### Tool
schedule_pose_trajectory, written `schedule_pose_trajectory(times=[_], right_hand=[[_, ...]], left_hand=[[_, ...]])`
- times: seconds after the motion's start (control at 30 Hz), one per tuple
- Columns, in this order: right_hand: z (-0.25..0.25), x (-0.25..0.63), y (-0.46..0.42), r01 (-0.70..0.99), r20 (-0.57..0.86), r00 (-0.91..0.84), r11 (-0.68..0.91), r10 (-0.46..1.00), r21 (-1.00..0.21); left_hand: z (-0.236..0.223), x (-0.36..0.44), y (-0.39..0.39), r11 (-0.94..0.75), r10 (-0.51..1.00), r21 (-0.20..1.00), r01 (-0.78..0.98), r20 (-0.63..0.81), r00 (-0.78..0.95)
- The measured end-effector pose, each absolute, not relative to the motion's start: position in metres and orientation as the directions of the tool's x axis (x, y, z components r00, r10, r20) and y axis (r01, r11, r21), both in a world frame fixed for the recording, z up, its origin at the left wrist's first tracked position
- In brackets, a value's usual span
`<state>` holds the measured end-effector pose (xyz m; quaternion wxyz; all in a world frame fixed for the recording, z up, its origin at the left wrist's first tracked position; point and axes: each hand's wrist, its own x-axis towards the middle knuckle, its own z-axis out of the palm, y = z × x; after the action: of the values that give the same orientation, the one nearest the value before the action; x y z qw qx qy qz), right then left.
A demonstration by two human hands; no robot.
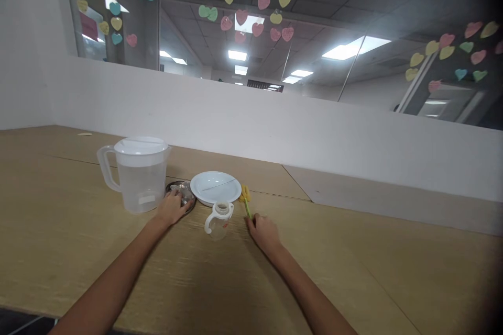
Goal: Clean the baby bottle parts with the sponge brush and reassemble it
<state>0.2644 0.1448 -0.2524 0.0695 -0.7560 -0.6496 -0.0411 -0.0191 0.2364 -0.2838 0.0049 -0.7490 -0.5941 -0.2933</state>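
Observation:
My left hand point(172, 209) reaches into a small round metal dish point(192, 209) beside the pitcher. Its thumb and fingers close around a clear plastic piece point(184, 189) in the dish; the exact kind is unclear. Between my hands stands a baby bottle point(218, 225) with a white handled collar and an uncovered mouth. Behind it sits a white bowl point(215, 184). My right hand point(265, 234) rests low over the table, fingers closed on the green handle of a brush point(247, 208). The brush's yellow head points away, near the bowl's right rim.
A large translucent pitcher point(142, 178) with a white lid stands left of the dish, its handle pointing left. The wooden table point(338, 272) meets a white wall point(220, 115) at the back. Heart-shaped notes point(263, 1) stick to the glass above.

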Motion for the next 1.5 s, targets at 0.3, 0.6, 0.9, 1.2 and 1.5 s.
schedule_pose_trajectory(times=[0.3,0.6,0.9,1.2,1.5], right_hand=[[-0.245,0.232,0.121,0.951,0.295,0.004,0.088,0.955,-0.296],[-0.264,0.211,0.130,0.813,0.151,-0.093,0.163,0.984,-0.560],[-0.278,0.219,0.144,0.639,0.233,-0.080,0.229,0.969,-0.735],[-0.268,0.222,0.145,0.263,0.064,-0.235,0.127,0.970,-0.956],[-0.271,0.219,0.145,0.256,0.075,-0.251,0.140,0.965,-0.956]], left_hand=[[-0.265,-0.014,0.222,-0.154,0.915,0.150,0.977,0.395,0.083],[-0.264,-0.010,0.219,-0.113,0.935,0.116,0.987,0.349,0.066],[-0.268,-0.010,0.221,-0.172,0.913,0.061,0.983,0.384,0.136],[-0.268,-0.010,0.221,-0.177,0.922,0.084,0.981,0.363,0.136],[-0.268,-0.009,0.220,-0.187,0.944,0.105,0.977,0.293,0.150]])
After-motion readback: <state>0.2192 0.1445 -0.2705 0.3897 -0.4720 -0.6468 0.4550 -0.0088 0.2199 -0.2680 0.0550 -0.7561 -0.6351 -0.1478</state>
